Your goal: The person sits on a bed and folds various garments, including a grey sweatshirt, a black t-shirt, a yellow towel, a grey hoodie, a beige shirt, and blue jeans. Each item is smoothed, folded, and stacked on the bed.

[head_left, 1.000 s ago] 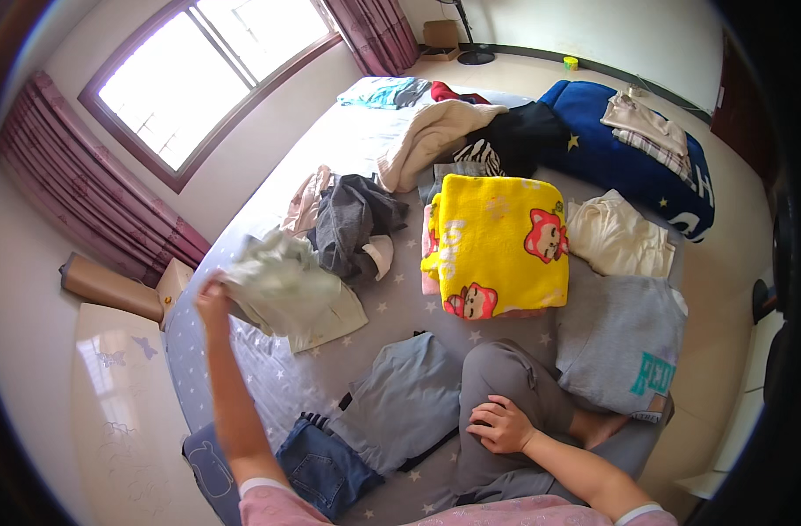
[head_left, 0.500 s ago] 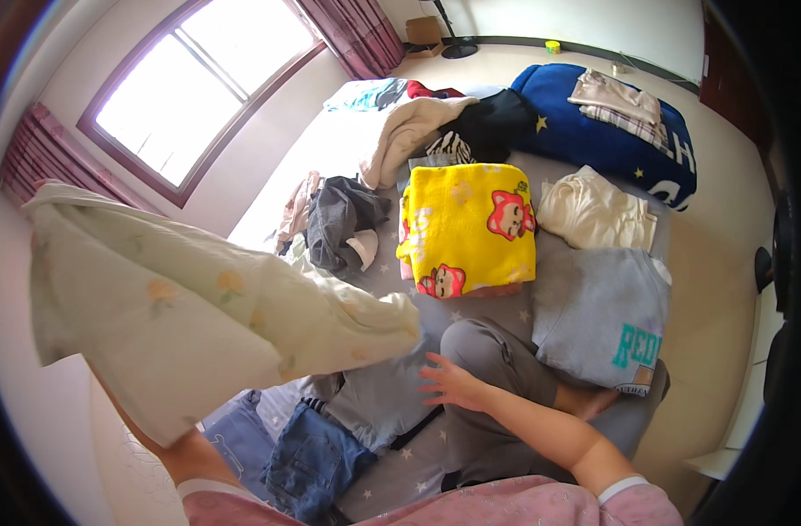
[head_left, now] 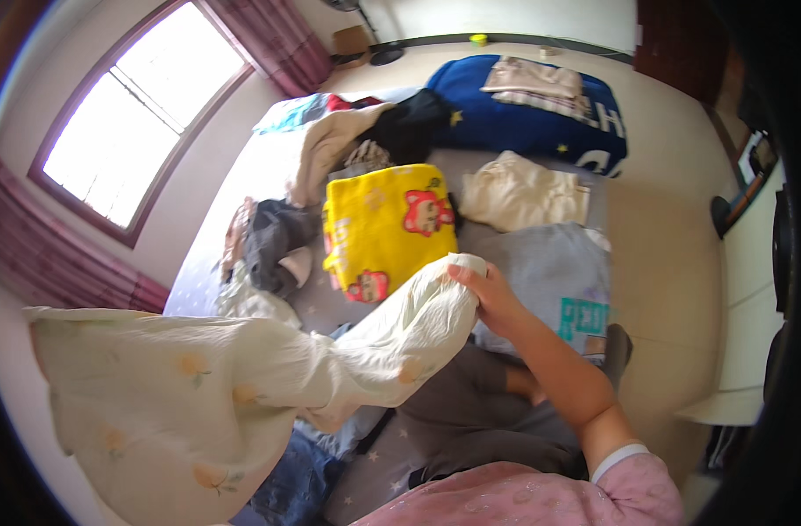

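Observation:
A pale cream garment [head_left: 234, 386] with a yellow-orange print is stretched in the air across the lower left. It bunches into a narrow, sleeve- or leg-like tube toward the right. My right hand [head_left: 488, 294] is closed on the end of that tube, thumb on top, in front of the grey sweatshirt. Cloth covers my left hand and forearm, so their grip does not show. Just beyond the tube lies a folded yellow blanket [head_left: 387, 219] with red cartoon faces. The grey sweatshirt [head_left: 541, 272] with green lettering is spread at the right, beside my crossed legs.
Blue jeans [head_left: 295, 482] lie partly under the raised garment. Dark grey clothing [head_left: 277, 241] is heaped left of the blanket. Folded cream clothing [head_left: 523, 193] and a navy blanket [head_left: 523, 110] topped with folded clothes are farther off. A window [head_left: 146, 114] is at the left.
My right hand has gone from open and empty to gripping the garment's end, moving up and right. The garment's left part has dropped lower, and the view has turned right.

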`<action>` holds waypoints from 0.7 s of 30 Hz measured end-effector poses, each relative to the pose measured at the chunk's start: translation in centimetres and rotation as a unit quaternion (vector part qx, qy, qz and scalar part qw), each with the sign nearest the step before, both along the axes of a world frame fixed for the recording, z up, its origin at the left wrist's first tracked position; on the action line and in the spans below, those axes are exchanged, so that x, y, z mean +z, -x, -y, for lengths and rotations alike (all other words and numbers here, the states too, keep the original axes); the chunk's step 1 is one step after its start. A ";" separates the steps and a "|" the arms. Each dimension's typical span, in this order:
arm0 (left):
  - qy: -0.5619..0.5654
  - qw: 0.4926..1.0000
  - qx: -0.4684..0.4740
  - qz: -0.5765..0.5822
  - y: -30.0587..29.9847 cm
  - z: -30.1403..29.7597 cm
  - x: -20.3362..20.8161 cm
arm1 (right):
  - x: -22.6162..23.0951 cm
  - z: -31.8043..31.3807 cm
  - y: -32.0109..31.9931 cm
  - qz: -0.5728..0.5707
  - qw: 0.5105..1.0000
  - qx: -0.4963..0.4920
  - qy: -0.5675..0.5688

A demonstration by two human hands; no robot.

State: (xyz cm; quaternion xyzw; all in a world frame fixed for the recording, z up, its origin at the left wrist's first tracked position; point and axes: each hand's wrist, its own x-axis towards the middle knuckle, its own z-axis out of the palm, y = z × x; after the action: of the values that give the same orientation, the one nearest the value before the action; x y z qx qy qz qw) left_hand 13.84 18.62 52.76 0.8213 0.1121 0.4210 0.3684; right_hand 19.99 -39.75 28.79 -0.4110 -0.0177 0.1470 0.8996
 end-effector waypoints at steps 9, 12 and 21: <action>-0.169 0.879 -0.378 -0.236 -5.6 30.0 -13.6 | 2.3 5.0 2.3 0.018 0.976 0.066 0.209; -0.180 0.762 -0.567 -0.256 -4.9 37.7 -14.8 | 4.2 5.0 3.4 0.193 0.912 0.113 0.344; -0.148 0.751 -0.629 -0.131 -4.5 40.1 -18.1 | 5.7 5.2 5.6 0.350 0.883 0.038 0.311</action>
State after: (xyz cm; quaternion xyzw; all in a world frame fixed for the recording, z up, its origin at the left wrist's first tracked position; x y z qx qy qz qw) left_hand 18.38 -21.50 34.65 0.7975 -0.4469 -0.0066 0.4052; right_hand 14.41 -44.91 34.50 -0.6937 -0.3000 0.0258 0.6543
